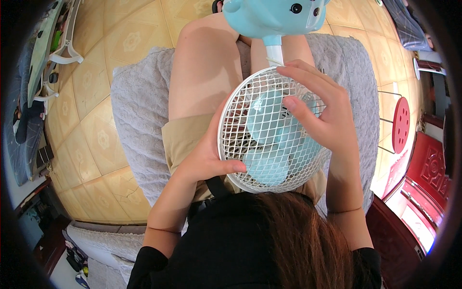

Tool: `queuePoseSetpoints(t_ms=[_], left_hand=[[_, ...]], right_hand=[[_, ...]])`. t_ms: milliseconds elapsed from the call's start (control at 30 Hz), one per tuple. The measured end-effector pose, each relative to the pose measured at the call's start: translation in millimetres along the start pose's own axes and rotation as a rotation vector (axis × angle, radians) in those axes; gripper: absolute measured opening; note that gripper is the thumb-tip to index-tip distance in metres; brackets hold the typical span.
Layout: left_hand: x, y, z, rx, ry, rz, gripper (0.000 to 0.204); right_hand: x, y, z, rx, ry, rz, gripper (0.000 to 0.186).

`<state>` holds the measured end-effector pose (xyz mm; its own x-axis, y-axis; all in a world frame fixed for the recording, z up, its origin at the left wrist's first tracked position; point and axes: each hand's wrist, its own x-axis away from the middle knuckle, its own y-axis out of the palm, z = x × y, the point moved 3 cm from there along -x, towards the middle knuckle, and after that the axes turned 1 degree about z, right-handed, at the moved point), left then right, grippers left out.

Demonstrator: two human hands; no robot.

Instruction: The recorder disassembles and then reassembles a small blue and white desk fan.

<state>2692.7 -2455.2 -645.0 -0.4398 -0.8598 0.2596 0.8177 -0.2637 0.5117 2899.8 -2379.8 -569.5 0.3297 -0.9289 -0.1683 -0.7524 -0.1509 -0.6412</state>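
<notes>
A small electric fan lies across my lap, its white mesh guard (pixel 308 139) facing up. Light blue blades (pixel 267 166) show through the mesh. A short white neck (pixel 275 52) joins the guard to a light blue base (pixel 269 19) shaped like an animal's face, cut off by the top edge. My left hand (pixel 209 151) grips the guard's left rim, thumb over the front and the other fingers hidden behind. My right hand (pixel 327 106) curves over the upper right of the guard, fingertips at the rim near the neck, thumb over the mesh. A thin pale strip (pixel 274 61) shows beside those fingertips.
I sit on a grey plush cover (pixel 139 115). Right of it stands a red round stool (pixel 401 125) with holes in its seat. White-legged furniture (pixel 67 53) is at the far left, above yellow floor tiles (pixel 96 139). Red carved wood (pixel 430 161) is at the right.
</notes>
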Motion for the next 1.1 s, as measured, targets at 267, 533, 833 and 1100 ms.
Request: queuePoseSetpoints(t_ms=[267, 533, 833, 1100], left_hand=[[-2.7, 1.9, 3.5, -0.056, -0.004, -0.008, 0.124], [-12.8, 4.0, 4.1, -0.050, 0.055, 0.019, 0.109], [-10.3, -12.6, 4.6, -0.050, 0.098, 0.185, 0.087], [-4.9, -13.1, 3.0, -0.004, 0.076, 0.263, 0.076]], right_hand=[[-1.5, 3.1, 0.8, 0.009, -0.021, 0.042, 0.038], [-4.7, 3.6, 8.2, -0.054, 0.187, -0.013, 0.040], [2.0, -10.9, 38.2, -0.142, 0.332, -0.055, 0.050], [9.1, -18.8, 40.3, -0.047, 0.390, 0.013, 0.048]])
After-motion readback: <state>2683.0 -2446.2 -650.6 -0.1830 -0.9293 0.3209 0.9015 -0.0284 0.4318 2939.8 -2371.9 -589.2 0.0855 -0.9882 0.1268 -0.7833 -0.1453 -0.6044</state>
